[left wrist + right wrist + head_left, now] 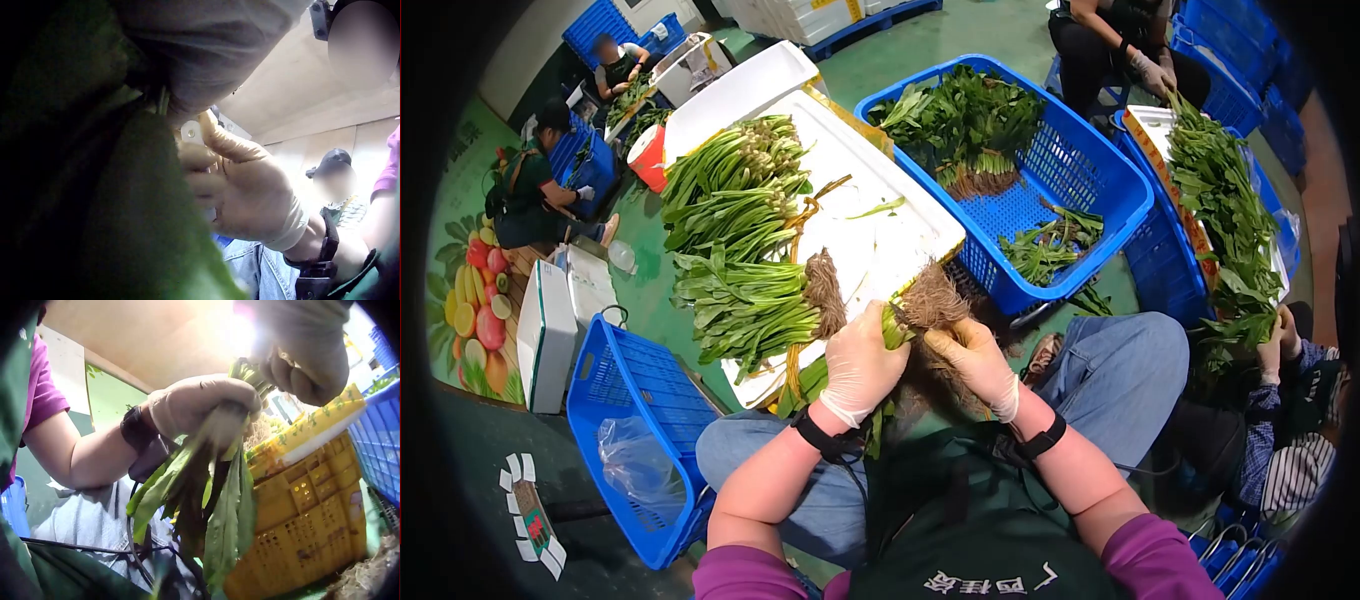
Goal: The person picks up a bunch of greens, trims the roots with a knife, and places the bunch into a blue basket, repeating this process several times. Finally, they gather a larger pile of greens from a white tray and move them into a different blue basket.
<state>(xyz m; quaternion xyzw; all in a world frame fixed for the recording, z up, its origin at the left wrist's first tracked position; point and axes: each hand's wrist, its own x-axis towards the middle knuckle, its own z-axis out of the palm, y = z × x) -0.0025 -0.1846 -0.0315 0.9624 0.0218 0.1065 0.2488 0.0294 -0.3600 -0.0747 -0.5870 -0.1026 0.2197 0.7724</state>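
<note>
My gloved left hand [865, 365] grips a bunch of leafy greens by its stems; the leaves [225, 512] hang below that hand [203, 403] in the right wrist view. Close beside it, my gloved right hand [975, 360] is at the root end, next to a brown root clump [935, 297]. In the left wrist view the right hand [250, 187] has its fingers curled round a white handle [192, 132] with a rivet; what the handle belongs to is hidden. Bundled greens [750, 300] with roots lie on the white foam box [870, 240], left of my hands.
A blue basket [1090, 185] with greens stands beyond the box at the right. Another blue basket [640, 420], holding a plastic bag, is at my left. A yellow crate [300, 512] supports the box. Other people sit around with greens. Loose roots [369, 575] lie on the floor.
</note>
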